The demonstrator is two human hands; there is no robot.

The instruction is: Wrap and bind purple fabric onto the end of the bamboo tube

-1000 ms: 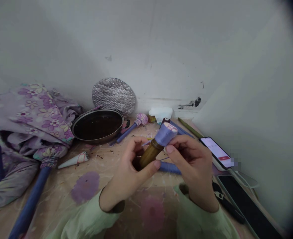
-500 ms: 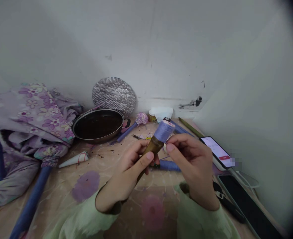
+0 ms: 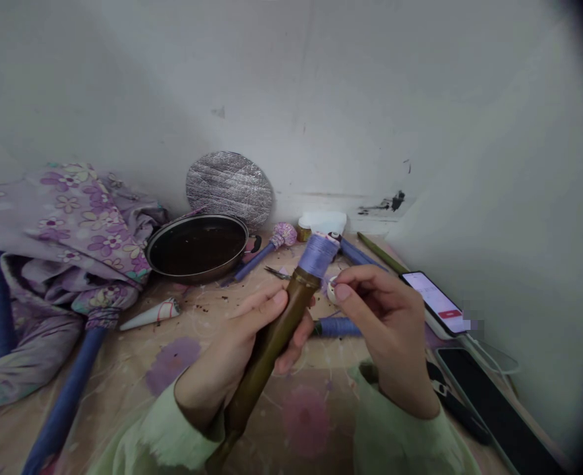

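Observation:
My left hand (image 3: 242,330) grips a long olive-brown rod (image 3: 266,349), probably bamboo, which slants from the lower left up toward the middle. Lilac thread (image 3: 318,256) is wound tightly around its upper end. My right hand (image 3: 385,323) is just to the right of the winding, its fingertips pinching a small white piece (image 3: 331,291). That piece is mostly hidden by the fingers, and I cannot tell exactly what it is. A thin thread may link it to the winding, but this is too fine to confirm.
A dark round pan (image 3: 197,247) stands before a quilted silver disc (image 3: 229,188). Purple floral cloth (image 3: 59,224) lies at left. Small scissors (image 3: 276,272), blue-wrapped rods (image 3: 336,327), and a white paper cone (image 3: 150,314) lie on the table. Two phones (image 3: 434,302) (image 3: 494,409) lie at right.
The rod now shows much more of its length, reaching down past my left hand toward the lower left. Its lilac end has turned more upright. The small white piece has come into view at my right fingertips.

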